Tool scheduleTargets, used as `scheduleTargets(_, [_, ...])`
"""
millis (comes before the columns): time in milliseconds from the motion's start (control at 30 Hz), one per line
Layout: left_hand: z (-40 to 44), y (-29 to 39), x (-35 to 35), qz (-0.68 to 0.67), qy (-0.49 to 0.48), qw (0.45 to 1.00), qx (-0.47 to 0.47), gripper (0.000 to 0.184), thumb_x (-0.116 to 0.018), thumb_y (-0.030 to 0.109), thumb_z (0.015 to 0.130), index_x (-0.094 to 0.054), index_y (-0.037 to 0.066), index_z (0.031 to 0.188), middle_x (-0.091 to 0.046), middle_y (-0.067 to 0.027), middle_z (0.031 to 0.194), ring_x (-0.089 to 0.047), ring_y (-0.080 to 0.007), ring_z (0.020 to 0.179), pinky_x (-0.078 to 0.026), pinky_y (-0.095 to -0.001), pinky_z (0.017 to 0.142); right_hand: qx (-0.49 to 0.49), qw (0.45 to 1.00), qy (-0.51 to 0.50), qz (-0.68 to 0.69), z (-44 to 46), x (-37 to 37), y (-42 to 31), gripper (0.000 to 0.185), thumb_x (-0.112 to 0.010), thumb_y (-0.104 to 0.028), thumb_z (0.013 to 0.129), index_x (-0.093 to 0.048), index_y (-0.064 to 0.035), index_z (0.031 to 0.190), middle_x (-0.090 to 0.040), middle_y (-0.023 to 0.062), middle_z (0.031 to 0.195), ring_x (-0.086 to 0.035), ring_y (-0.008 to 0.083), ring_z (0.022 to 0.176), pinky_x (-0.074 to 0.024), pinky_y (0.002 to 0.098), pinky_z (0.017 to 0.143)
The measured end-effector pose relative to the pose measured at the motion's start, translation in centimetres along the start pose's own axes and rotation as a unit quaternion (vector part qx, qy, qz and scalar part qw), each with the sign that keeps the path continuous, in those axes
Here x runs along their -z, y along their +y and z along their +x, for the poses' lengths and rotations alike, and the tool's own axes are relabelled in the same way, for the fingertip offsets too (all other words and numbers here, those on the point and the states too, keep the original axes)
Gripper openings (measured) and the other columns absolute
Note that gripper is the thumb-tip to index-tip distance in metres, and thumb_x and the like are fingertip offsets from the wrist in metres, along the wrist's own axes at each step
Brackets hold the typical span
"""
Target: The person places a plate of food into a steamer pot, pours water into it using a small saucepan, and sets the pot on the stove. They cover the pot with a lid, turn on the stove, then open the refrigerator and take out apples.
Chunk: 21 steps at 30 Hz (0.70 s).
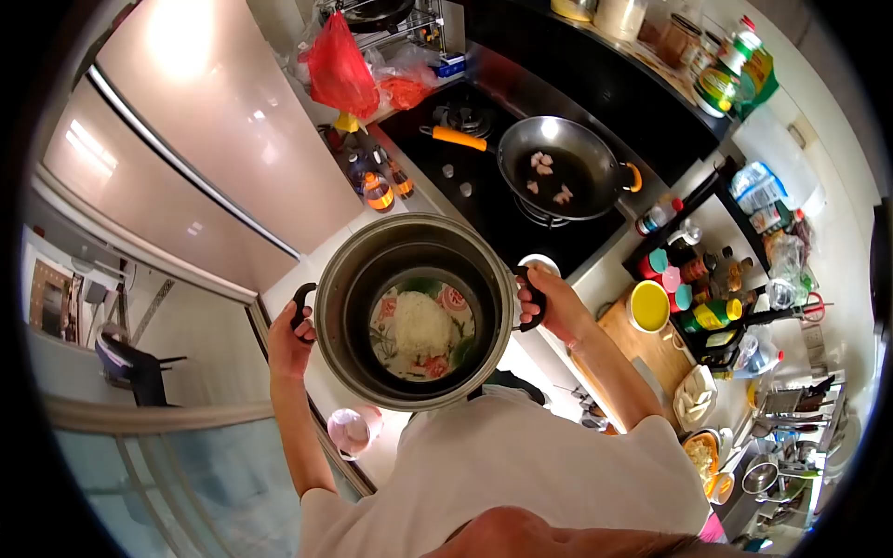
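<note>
A large metal pot [405, 249] with two black handles is held up in front of my torso, between both hands. My left hand [290, 337] is closed around its left handle, and my right hand [556, 305] grips the right one. Looking down into the pot, I see a patterned dish [456, 349] with red and green flower designs at the bottom. A mound of white food [421, 324] lies on it; whether it is rice or fine noodles I cannot tell.
A wok [595, 163] with small pieces of meat [540, 164] sits on the black stove [437, 139] ahead. Sauce bottles [379, 192] stand left of the stove. On the right counter are a cutting board [642, 358], a yellow-topped container [649, 307] and several bottles. A pink bin [354, 431] is below left.
</note>
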<state>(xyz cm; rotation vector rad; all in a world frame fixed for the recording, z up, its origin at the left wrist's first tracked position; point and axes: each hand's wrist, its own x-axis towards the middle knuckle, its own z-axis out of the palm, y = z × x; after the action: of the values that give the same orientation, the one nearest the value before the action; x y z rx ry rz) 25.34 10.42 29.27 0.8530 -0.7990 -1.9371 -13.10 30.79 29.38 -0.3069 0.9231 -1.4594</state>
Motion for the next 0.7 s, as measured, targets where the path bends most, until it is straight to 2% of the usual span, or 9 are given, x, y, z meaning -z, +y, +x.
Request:
scheduleTargets(100, [7.7,4.8,0.2,0.023,-0.026,0.999,0.01,0.025,-0.051,0.017,0.092,-0.049,0.0,0.11,-0.055,-0.0046,0.084,-0.037,-0.0065,0.056,-0.033,-0.0199,0.051,-0.004,1.0,0.007,0.021,4.8,-3.4,-3.1,0.026,-0.054,-0.029,0.093,-0.047,-0.0046,0.096,-0.046,0.0014,0.074,-0.042,0.0108,0.06,-0.0415,0.0291,0.058])
scheduleTargets(133, [10.4,6.4,-0.3,0.021,0.002,1.0,0.012,0.024,-0.051,0.018,0.092,-0.049,0.0,0.108,-0.055,-0.0051,0.084,-0.037,-0.0068,0.056,-0.032,-0.0199,0.051,-0.001,1.0,-0.004,0.017,6.6,-4.3,-4.4,0.026,-0.054,-0.03,0.093,-0.047,-0.0047,0.095,-0.046,0.0015,0.075,-0.042,0.0112,0.062,-0.0413,0.0301,0.061])
scheduleTargets(167, [12.9,7.9,-0.7,0.045,-0.024,0.999,0.0,0.02,-0.054,0.019,0.091,-0.052,0.001,0.1,-0.054,-0.0029,0.082,-0.036,-0.0048,0.056,-0.031,-0.0193,0.051,0.001,0.999,-0.015,0.034,8.4,-5.0,-5.4,0.026,-0.054,-0.03,0.093,-0.047,-0.0046,0.095,-0.046,0.0016,0.075,-0.042,0.0114,0.061,-0.0414,0.0304,0.062])
scheduleTargets(267, [19.1,12.8,-3.5,0.077,-0.064,0.995,-0.021,0.021,-0.053,0.019,0.091,-0.052,0.0,0.1,-0.055,-0.0037,0.084,-0.036,-0.0048,0.057,-0.032,-0.019,0.051,0.007,0.997,-0.044,0.069,13.8,-7.0,-8.9,0.027,-0.053,-0.029,0.093,-0.048,-0.0038,0.097,-0.048,0.0023,0.076,-0.043,0.0122,0.062,-0.0417,0.0311,0.064])
scheduleTargets(300, [21.3,14.4,-4.7,0.088,-0.037,0.995,-0.026,0.021,-0.052,0.018,0.092,-0.052,-0.001,0.101,-0.056,-0.0041,0.085,-0.037,-0.0049,0.057,-0.032,-0.019,0.051,0.015,0.995,-0.044,0.084,15.6,-7.8,-10.1,0.027,-0.054,-0.029,0.093,-0.048,-0.0031,0.098,-0.049,0.0028,0.077,-0.044,0.0124,0.063,-0.042,0.0312,0.064])
scheduleTargets(433, [30.4,19.8,-7.9,0.085,-0.111,0.99,-0.006,0.022,-0.051,0.017,0.092,-0.051,-0.001,0.104,-0.057,-0.0051,0.084,-0.039,-0.0053,0.059,-0.033,-0.0195,0.052,0.05,0.99,-0.077,0.105,22.4,-9.7,-15.6,0.026,-0.056,-0.026,0.092,-0.05,-0.0012,0.098,-0.05,0.0033,0.077,-0.047,0.0133,0.065,-0.0446,0.0322,0.068])
scheduleTargets(467, [32.5,21.0,-9.2,0.083,-0.126,0.988,0.002,0.022,-0.051,0.017,0.092,-0.051,-0.001,0.104,-0.057,-0.0053,0.084,-0.039,-0.0055,0.06,-0.033,-0.0196,0.052,0.062,0.991,-0.079,0.092,24.1,-9.9,-16.6,0.033,-0.056,-0.028,0.091,-0.048,0.0001,0.104,-0.049,0.0027,0.079,-0.045,0.0118,0.066,-0.0426,0.0294,0.067])
scheduleTargets(600, [39.9,24.1,-14.3,0.11,-0.15,0.983,0.001,0.022,-0.051,0.016,0.092,-0.05,-0.002,0.105,-0.056,-0.0052,0.086,-0.039,-0.0055,0.06,-0.033,-0.0197,0.054,0.101,0.99,-0.062,0.074,28.7,-10.8,-22.4,0.041,-0.059,-0.029,0.089,-0.046,0.0036,0.11,-0.05,0.0039,0.082,-0.044,0.0101,0.066,-0.0409,0.0253,0.067])
scheduleTargets(700, [45.5,24.8,-18.4,0.148,-0.149,0.978,-0.003,0.024,-0.047,0.025,0.095,-0.052,0.002,0.096,-0.053,0.0013,0.082,-0.037,-0.0049,0.06,-0.033,-0.0199,0.055,0.124,0.987,-0.036,0.095,31.6,-11.1,-26.4,0.036,-0.057,-0.026,0.091,-0.046,0.0042,0.108,-0.05,0.004,0.081,-0.043,0.0101,0.064,-0.0407,0.0249,0.065])
